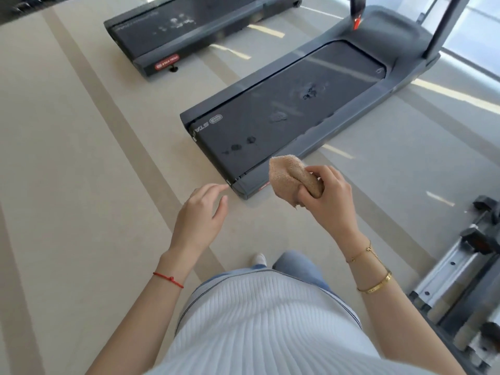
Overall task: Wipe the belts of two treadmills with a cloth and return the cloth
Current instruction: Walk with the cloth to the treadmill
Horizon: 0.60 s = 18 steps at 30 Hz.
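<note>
Two dark grey treadmills lie on the beige floor. The near treadmill (273, 115) runs from the centre up to the right, and its black belt carries several dark smudges and footprints. The far treadmill (173, 31) sits at the top left, its belt marked with pale prints. My right hand (328, 196) is shut on a folded tan terry cloth (288, 175), held in the air just above the near treadmill's rear corner. My left hand (203, 212) is open, its fingers spread, hovering left of that same corner with nothing in it.
A metal rack with dark weights (468, 266) stands at the right edge, close to my right arm. The near treadmill's upright posts (443, 23) rise at the top right by a bright window. Open beige floor with darker stripes spreads to the left.
</note>
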Motion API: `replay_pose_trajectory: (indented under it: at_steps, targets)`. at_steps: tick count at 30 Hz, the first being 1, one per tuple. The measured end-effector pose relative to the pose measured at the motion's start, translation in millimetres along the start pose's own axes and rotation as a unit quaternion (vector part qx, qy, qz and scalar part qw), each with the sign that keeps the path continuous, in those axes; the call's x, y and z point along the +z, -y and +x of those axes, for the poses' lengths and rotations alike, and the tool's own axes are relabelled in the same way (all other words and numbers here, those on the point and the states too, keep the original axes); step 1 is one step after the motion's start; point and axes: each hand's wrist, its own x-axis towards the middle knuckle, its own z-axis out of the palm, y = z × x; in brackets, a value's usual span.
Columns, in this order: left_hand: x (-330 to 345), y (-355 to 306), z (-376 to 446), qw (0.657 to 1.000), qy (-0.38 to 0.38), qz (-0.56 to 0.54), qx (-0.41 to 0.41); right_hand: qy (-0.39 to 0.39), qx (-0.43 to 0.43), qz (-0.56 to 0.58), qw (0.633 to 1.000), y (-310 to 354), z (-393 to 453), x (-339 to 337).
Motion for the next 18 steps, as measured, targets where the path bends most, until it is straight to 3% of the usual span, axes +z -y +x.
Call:
replay_pose_trajectory:
  at_steps: [9, 18]
  targets:
    - [18, -13, 129, 0.998, -0.016, 0.009, -0.055, 0.060, -0.022, 0.013, 0.998, -40, 145, 25]
    - [62, -64, 257, 0.981, -0.081, -0.015, -0.176, 0.160, -0.122, -0.010, 0.980, -90, 348, 22]
